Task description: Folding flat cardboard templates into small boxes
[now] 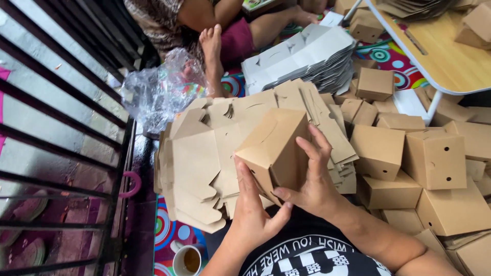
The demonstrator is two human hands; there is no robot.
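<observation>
I hold a small brown cardboard box (273, 145), partly folded, above my lap. My left hand (253, 209) supports it from below with the thumb against its near side. My right hand (314, 179) grips its right face, fingers spread up the side. Just behind the box lies a fanned stack of flat brown cardboard blanks (199, 163).
Folded brown boxes (409, 158) pile up at the right. A stack of flat blanks, white side up (302, 59), lies farther back, next to a crumpled clear plastic bag (158, 89). Another person's leg and foot (212, 46) rest there. A low wooden table (445, 56) stands at top right, a metal grille (56, 128) at left, a cup (187, 260) by my knee.
</observation>
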